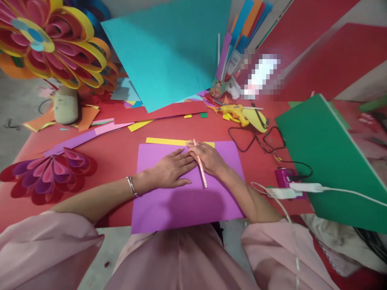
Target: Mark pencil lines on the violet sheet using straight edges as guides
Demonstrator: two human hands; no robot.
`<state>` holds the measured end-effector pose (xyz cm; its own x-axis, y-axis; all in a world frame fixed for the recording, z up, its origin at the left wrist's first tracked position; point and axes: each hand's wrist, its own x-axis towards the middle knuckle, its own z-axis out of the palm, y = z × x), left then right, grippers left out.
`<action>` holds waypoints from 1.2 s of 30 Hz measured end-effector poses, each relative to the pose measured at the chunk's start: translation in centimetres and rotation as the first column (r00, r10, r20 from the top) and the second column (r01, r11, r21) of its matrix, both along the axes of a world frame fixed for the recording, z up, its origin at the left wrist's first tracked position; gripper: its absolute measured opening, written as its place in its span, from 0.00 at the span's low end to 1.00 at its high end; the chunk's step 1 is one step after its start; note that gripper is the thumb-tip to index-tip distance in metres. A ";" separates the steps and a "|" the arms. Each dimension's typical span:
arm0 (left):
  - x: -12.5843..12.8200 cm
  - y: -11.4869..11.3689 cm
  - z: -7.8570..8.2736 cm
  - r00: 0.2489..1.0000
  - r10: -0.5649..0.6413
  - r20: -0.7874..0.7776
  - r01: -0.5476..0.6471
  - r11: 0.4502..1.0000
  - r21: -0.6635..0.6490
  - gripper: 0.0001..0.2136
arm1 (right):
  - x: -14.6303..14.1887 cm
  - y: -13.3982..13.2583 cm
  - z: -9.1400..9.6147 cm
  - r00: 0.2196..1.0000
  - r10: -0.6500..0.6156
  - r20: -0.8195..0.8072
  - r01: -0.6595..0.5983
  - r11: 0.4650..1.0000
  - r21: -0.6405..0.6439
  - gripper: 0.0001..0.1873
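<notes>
We have a purple sheet (151, 209) flat before us on the red table (163, 129); every clock direction is taken from its middle. Our left hand (173, 169) lies on it toward 11 o'clock, palm down, fingers straight and a little parted, gripping nothing; a bracelet (131, 185) circles the wrist. Our right hand (208, 157) rests toward 1 o'clock, its fingers bent and closed on a pencil (202, 171) that runs roughly from 12 to 6. Our fingertips meet near the far edge, where a yellow strip (166, 141) lies at 12 o'clock, partly under the right hand. Beyond it at 12 o'clock stands a teal sheet (163, 52). We see a glue gun (236, 113) at 1 o'clock, a green sheet (326, 161) and a power bank (284, 175) toward 3, a half flower (45, 173) at 9, and a big paper flower (36, 38) between 10 and 11.
</notes>
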<state>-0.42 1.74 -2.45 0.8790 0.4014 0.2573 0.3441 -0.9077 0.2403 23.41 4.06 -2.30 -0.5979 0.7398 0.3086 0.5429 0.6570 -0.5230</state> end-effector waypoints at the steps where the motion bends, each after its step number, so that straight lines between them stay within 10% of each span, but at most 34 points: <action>1: 0.0 -0.1 0.0 1.000 0.001 0.011 -0.001 1.000 -0.002 0.32 | 0.3 -0.5 0.0 1.000 -0.007 0.004 0.007 1.000 0.003 0.14; 16: -6.7 -3.4 1.8 0.996 -0.035 0.078 0.035 0.999 0.001 0.28 | 1.5 -5.7 -0.6 0.999 -0.040 0.009 0.039 0.991 0.130 0.12; 27: 1.0 -3.2 1.9 0.980 0.162 0.117 -0.180 0.971 0.159 0.14 | 1.5 -6.4 -0.3 0.988 -0.130 0.089 0.107 0.967 0.231 0.09; 36: 1.1 -3.1 0.6 0.975 0.104 0.199 -0.143 0.971 0.191 0.11 | 1.5 -6.6 -0.2 0.956 -0.273 0.107 0.216 0.903 0.373 0.10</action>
<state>0.71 -1.33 -1.81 0.7549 0.4261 0.4985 0.4232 -0.8972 0.1260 24.88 -2.56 -2.50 -0.4732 0.7278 0.4963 0.7644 0.6193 -0.1793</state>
